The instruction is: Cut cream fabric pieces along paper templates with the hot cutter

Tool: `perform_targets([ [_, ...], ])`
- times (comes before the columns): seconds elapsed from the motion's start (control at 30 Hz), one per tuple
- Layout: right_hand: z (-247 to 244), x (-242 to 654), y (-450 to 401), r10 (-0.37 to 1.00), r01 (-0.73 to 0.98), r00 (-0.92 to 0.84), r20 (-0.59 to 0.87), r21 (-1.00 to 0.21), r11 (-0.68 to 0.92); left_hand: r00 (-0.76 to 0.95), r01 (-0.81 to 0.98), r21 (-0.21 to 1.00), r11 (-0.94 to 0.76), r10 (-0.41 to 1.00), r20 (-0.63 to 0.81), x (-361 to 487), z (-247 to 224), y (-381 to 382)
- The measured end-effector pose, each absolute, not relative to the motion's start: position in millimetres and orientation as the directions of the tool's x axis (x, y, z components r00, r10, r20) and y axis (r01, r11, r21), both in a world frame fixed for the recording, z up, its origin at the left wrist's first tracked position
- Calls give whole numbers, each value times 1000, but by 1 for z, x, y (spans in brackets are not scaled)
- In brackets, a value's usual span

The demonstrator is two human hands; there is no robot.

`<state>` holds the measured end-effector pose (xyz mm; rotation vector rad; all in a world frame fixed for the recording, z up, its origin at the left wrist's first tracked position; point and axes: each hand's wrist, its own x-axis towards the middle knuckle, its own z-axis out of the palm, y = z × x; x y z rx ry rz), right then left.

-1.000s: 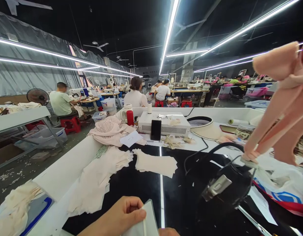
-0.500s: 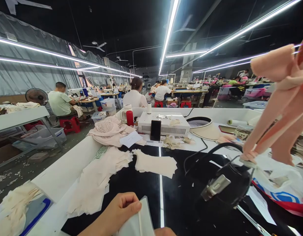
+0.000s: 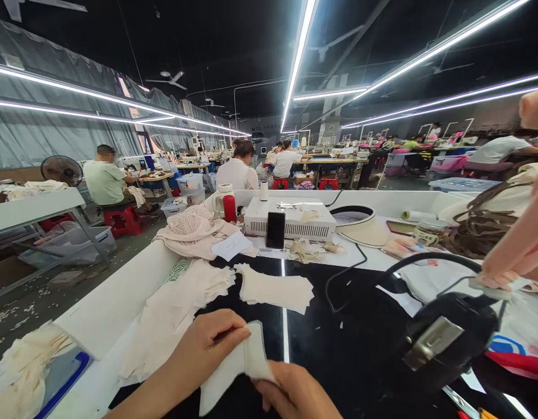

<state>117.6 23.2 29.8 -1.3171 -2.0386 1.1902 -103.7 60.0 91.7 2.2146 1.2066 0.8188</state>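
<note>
Cloth (image 3: 234, 365) between my left fingers (image 3: 238, 339) and right fingers (image 3: 281, 375), left farther out; both clamped on it; cloth bent, long axis unclear.

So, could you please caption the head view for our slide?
Left hand and right hand hold a pale, flexible piece over a black worktop.

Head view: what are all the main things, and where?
Cloth piece: one, white, front centre
Small stack: one, cream, on black tabletop
Large stack: one, off-white, to its left
Box: one, white, beyond the tabletop
Phone: one, black, upright before the box
Device: one, black, right side
Hanging fabric: one, peach, right edge
Seated people: several, varied clothing, background
Tube lights: several, white, overhead
Left hand: one, bare, pinching cloth piece
Right hand: one, bare, holding its lower end
</note>
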Motion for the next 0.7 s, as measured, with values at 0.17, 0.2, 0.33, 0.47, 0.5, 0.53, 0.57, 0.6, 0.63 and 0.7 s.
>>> perform_targets([
  [0.17, 15, 139, 54, 914, 808, -278, 294, -443, 389, 688, 473, -42, -880, 339, 641, -88, 64, 51],
  [0.2, 9, 143, 59, 887, 856, -278, 368, -324, 403, 703, 445, -72, -893, 298, 646, -82, 52, 48],
  [0.33, -9, 151, 73, 816, 927, -292, 499, -63, 371, 696, 447, -71, -892, 297, 653, -67, 6, 44],
  [0.47, -6, 150, 67, 807, 944, -272, 524, -19, 330, 742, 482, 17, -876, 419, 523, -72, -8, 38],
  [0.5, -3, 149, 63, 806, 943, -276, 524, -14, 333, 756, 491, 28, -871, 442, 483, -74, -7, 37],
  [0.53, 1, 148, 58, 805, 940, -285, 520, -13, 341, 769, 497, 33, -867, 458, 447, -76, -6, 35],
  [0.57, 4, 146, 54, 804, 935, -298, 514, -13, 355, 778, 503, 37, -863, 472, 415, -78, -4, 34],
  [0.6, 7, 145, 50, 802, 927, -316, 506, -14, 374, 784, 510, 42, -859, 484, 389, -79, -2, 33],
  [0.63, 9, 144, 46, 798, 918, -338, 499, -13, 397, 787, 515, 48, -856, 494, 370, -79, -1, 32],
  [0.7, 9, 143, 42, 783, 900, -377, 495, -3, 435, 785, 522, 59, -851, 507, 356, -78, 0, 30],
])
